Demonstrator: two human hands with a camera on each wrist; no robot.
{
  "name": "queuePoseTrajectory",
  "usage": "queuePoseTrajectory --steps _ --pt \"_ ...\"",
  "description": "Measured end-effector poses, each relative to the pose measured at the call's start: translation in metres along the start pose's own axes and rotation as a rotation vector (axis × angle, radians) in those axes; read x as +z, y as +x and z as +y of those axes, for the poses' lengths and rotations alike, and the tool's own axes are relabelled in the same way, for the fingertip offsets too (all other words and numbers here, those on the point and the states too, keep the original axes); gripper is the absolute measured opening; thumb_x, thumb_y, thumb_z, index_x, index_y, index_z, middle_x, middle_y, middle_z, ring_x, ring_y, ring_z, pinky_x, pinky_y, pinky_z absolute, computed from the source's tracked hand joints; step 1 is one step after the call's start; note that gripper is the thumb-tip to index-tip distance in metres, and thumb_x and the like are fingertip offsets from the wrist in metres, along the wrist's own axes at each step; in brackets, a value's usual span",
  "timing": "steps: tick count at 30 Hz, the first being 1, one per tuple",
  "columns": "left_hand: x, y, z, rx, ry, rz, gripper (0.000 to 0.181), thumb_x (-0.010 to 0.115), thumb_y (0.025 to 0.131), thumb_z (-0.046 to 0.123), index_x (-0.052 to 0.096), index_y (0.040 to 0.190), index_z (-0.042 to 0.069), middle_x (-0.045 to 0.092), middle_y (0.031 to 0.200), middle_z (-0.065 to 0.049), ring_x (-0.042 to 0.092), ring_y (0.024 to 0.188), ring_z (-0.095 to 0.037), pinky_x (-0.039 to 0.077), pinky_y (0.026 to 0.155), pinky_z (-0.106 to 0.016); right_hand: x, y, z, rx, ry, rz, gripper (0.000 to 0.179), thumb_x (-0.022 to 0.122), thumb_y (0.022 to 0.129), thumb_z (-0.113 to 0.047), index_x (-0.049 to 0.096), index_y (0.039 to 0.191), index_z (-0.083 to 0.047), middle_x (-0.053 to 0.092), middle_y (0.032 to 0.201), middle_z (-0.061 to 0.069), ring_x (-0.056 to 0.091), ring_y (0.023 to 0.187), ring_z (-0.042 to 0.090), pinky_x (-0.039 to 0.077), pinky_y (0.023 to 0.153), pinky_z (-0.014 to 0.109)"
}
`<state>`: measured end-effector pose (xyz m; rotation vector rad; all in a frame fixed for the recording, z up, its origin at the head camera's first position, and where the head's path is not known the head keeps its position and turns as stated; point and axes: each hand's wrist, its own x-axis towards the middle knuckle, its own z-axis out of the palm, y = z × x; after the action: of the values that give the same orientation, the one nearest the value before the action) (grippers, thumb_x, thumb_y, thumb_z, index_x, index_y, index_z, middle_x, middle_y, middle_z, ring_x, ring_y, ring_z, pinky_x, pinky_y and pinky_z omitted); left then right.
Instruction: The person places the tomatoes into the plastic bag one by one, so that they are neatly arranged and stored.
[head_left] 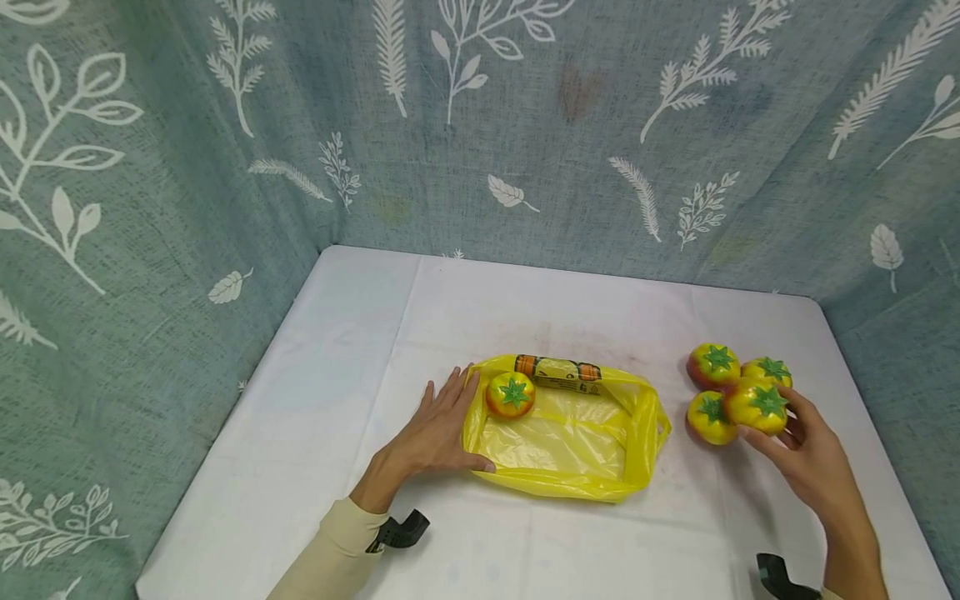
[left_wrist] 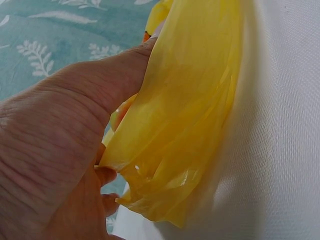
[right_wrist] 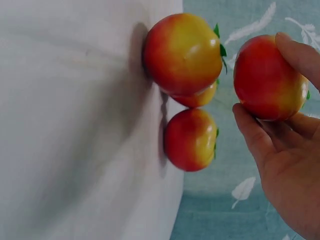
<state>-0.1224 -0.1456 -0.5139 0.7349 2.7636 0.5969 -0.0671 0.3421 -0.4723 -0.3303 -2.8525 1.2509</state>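
Observation:
A yellow plastic bag [head_left: 555, 487] lies spread on the table with its mouth facing up. One red-and-yellow toy tomato [head_left: 511, 395] with a green leaf top sits inside, at its left end. My left hand [head_left: 431, 433] rests against the bag's left side, fingers extended and thumb at the near rim; the plastic [left_wrist: 185, 115] covers part of the thumb in the left wrist view. At the right, my right hand [head_left: 813, 458] holds a toy tomato [right_wrist: 267, 77] between thumb and fingers, raised off the table. Several others, including a toy tomato [right_wrist: 182, 55], stand beside it.
A white cloth [head_left: 360, 367] covers the table. Blue-green curtains [head_left: 480, 167] with white leaf prints hang at the back and both sides. Black wrist mounts [head_left: 405, 529] show near both forearms.

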Motion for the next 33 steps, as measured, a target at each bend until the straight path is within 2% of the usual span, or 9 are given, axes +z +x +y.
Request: queuePoseTrajectory --steps 4,8,16,23,33 --pt "0.0 0.0 0.0 -0.002 -0.002 0.003 0.14 0.081 0.067 0.072 0.005 0.162 0.003 0.005 0.168 -0.016 0.001 0.155 -0.032 0.005 0.119 -0.063 0.003 0.003 -0.006 -0.039 0.012 0.005 0.09 0.073 0.096 -0.028 0.017 0.16 0.0 0.024 0.156 0.037 0.037 0.132 0.06 0.033 0.092 0.004" --pt "0.001 -0.001 0.0 -0.006 -0.002 0.002 0.14 0.081 0.068 0.072 0.005 0.162 0.003 0.004 0.169 -0.016 0.0 0.155 -0.032 0.005 0.119 -0.063 0.005 0.005 -0.014 -0.088 0.035 0.006 0.088 0.074 0.095 -0.026 0.02 0.16 -0.001 0.029 0.155 0.036 0.039 0.131 0.058 0.033 0.089 0.0" --pt "0.001 -0.001 0.0 -0.002 0.0 0.002 0.139 0.081 0.068 0.072 0.005 0.162 0.003 0.004 0.169 -0.016 0.0 0.155 -0.031 0.005 0.119 -0.063 0.013 0.008 -0.032 -0.175 0.063 -0.012 0.086 0.075 0.094 -0.022 0.022 0.159 -0.002 0.037 0.149 0.035 0.044 0.127 0.057 0.031 0.087 -0.003" --pt "0.001 -0.002 -0.001 0.0 0.006 0.001 0.139 0.08 0.068 0.072 0.004 0.162 0.003 0.004 0.169 -0.016 0.0 0.155 -0.032 0.005 0.119 -0.063 0.019 0.01 -0.041 -0.209 0.059 -0.036 0.087 0.076 0.094 -0.025 0.024 0.158 0.001 0.042 0.145 0.035 0.046 0.126 0.055 0.03 0.088 -0.002" --pt "0.0 -0.002 0.0 -0.004 0.0 0.001 0.138 0.081 0.068 0.071 0.006 0.162 0.003 0.005 0.169 -0.016 0.0 0.155 -0.032 0.004 0.119 -0.062 0.027 0.018 -0.054 -0.266 0.101 -0.101 0.083 0.076 0.093 -0.017 0.027 0.157 0.002 0.044 0.142 0.033 0.048 0.124 0.051 0.033 0.086 -0.001"
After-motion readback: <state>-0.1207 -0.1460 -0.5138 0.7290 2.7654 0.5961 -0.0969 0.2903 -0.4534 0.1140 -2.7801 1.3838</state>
